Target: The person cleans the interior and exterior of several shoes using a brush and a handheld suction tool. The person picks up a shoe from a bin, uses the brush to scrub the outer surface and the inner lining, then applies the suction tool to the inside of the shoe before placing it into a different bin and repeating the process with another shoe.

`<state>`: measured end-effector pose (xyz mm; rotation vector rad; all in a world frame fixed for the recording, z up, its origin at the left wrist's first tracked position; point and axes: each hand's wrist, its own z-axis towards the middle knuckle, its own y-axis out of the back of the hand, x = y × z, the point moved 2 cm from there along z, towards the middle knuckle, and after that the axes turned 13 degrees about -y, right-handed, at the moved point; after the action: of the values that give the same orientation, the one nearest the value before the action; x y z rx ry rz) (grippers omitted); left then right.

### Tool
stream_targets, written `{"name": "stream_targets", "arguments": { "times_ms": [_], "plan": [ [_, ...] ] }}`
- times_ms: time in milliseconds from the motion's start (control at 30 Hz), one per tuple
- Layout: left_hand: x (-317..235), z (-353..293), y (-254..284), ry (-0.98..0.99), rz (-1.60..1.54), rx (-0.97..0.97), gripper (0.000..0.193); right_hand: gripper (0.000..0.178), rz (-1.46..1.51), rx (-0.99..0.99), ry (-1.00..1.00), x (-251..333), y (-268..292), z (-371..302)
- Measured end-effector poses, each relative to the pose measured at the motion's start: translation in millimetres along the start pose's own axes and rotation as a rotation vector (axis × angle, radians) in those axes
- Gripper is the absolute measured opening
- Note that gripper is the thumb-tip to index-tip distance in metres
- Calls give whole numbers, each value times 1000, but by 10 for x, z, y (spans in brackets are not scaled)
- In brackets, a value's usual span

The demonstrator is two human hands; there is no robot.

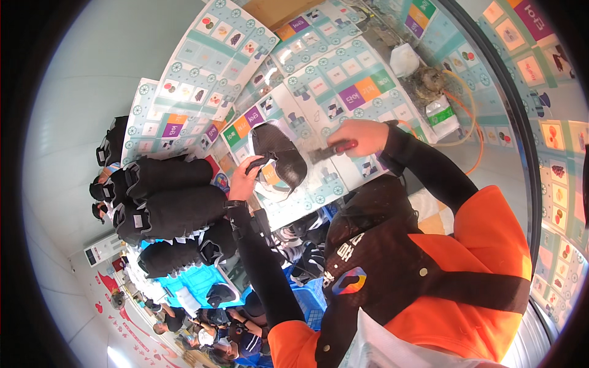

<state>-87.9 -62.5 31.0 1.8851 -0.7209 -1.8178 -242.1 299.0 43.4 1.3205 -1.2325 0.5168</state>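
My left hand [242, 182] grips the edge of a black mesh shoe upper [283, 156] with white lining, its fingers closed on the rim. The upper lies spread over a work table covered with patterned printed sheets [319, 122]. My right hand [363, 137] is closed round the red handle of a brush [345, 146]. The brush head is smeared by motion and points left, close to the right side of the upper; I cannot tell whether it touches.
Stacked black shoe uppers [184, 211] stand on the left, above a blue crate [190, 285]. At the back right are a white container [404, 61], a crusted brown lump [426, 83] and an orange hose [480, 138]. Several people [236, 343] are farther off at lower left.
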Motion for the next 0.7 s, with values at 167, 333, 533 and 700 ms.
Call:
{"name": "stream_targets", "arguments": {
  "times_ms": [167, 333, 533, 700],
  "plan": [
    [56, -26, -25, 13, -16, 38, 25, 15, 13, 108, -73, -135, 20, -25],
    [179, -159, -50, 117, -90, -18, 27, 18, 127, -43, -100, -350, -27, -88],
    [295, -343, -91, 173, -208, -145, 28, 17, 208, 4, -162, -347, -154, -167],
    [439, -498, -83, 278, -226, -271, 30, 17, 113, -66, -178, -429, -95, -77]
  ]
}}
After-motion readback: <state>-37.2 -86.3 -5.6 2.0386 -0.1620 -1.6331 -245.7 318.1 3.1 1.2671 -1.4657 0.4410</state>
